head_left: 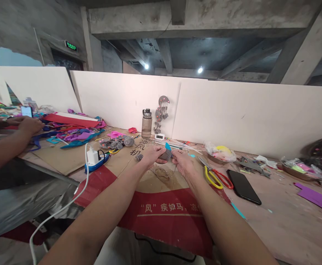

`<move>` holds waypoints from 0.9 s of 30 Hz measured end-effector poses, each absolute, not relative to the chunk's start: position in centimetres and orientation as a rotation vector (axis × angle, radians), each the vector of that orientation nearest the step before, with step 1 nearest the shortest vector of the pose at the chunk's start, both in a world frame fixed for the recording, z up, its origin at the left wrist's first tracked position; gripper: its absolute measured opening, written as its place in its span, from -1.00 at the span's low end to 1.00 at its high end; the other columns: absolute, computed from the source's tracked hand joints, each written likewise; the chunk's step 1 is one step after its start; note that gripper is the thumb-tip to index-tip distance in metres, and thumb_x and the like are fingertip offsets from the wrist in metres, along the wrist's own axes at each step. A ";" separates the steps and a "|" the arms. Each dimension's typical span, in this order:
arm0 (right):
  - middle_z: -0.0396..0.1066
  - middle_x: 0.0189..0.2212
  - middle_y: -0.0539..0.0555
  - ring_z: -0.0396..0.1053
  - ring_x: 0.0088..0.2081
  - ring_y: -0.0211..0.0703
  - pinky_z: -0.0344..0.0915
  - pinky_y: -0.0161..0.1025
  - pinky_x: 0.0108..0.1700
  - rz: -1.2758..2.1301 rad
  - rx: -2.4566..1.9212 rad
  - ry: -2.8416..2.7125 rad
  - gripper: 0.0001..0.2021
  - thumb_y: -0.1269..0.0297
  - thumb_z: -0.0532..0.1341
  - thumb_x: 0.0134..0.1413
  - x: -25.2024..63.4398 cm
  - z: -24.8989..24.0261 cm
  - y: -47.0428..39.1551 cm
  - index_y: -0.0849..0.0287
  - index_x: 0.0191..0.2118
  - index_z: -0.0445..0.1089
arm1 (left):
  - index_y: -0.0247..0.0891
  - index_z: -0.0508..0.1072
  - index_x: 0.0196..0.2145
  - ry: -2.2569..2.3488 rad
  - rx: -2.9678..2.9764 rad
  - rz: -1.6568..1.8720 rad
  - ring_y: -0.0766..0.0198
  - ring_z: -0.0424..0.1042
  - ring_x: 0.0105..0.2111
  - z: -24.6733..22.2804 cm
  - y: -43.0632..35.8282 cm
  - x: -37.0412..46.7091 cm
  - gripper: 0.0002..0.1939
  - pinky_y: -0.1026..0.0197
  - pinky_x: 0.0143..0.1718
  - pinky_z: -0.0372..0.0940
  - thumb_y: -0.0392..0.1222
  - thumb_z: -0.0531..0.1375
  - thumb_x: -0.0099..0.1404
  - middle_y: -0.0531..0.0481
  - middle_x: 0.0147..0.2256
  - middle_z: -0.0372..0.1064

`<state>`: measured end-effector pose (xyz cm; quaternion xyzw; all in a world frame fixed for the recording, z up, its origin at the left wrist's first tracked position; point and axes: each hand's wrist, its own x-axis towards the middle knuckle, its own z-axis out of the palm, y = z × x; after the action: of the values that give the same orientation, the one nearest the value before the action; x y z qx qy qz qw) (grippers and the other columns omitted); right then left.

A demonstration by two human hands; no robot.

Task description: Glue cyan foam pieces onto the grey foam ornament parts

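Gripping the small grey piece (165,156) with your left hand (153,156), fingers and thumb closed on its left side. Your right hand (183,162) is at the right edge, fingers curled in; too small to tell whether it pinches the piece or something thin beside it. Bright blue scrap (168,146) sticks up at the top of the piece. All of it sits between your hands, above the cardboard (165,211).

Loose coil of cord (161,176) lies on the cardboard just below. Small grey lump (139,157) beside your left wrist. Scissors (215,177), one yellow and one red handle, near your right forearm, then a black phone (244,187) further right.

Past your hands: small white timer (159,137), water bottle (147,124) upright, grey dangling ornament (163,100) against the white board (117,92). Left: dotted grey bundle (114,142), blue power strip (97,165) with white charger (92,156). Far left, a co-worker's hand (31,125) is near a lit phone (27,111).
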<state>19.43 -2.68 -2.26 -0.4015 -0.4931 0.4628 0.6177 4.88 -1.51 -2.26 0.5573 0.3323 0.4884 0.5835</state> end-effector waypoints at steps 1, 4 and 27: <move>0.03 -0.73 -0.16 -0.11 -0.65 -0.42 -0.19 -0.30 -0.59 1.074 -0.928 -1.125 -0.65 0.16 0.35 -0.35 19.5 -2.2 -2.7 0.12 -0.68 0.13 | -0.33 0.49 -0.35 0.801 1.324 1.145 0.29 0.43 -0.41 -2.3 -1.5 4.9 -0.72 0.20 -0.40 0.44 -0.02 0.28 0.19 -0.06 -0.38 0.44; -0.03 -0.75 -0.17 -0.15 -0.65 -0.42 -0.23 -0.30 -0.58 1.095 -0.938 -1.104 -0.66 0.18 0.33 -0.34 19.8 -2.1 -2.7 0.11 -0.68 0.10 | -0.30 0.47 -0.37 0.863 1.407 1.152 0.27 0.42 -0.39 -2.3 -1.3 4.8 -0.78 0.20 -0.41 0.44 -0.07 0.23 0.21 -0.02 -0.39 0.41; 0.18 -0.67 -0.10 -0.08 -0.61 -0.39 -0.19 -0.27 -0.55 1.113 -0.922 -1.094 -0.79 0.20 0.32 -0.36 19.0 -1.8 -3.6 0.15 -0.64 0.27 | -0.31 0.42 -0.45 0.785 1.313 1.234 0.39 0.33 -0.57 -2.2 -1.4 5.1 -0.82 0.31 -0.55 0.30 -0.15 0.28 0.16 0.04 -0.52 0.38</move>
<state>18.97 -3.57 -1.81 -0.4005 -0.4750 0.4835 0.6166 5.11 -1.43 -2.19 0.5560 0.3324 0.5222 0.5546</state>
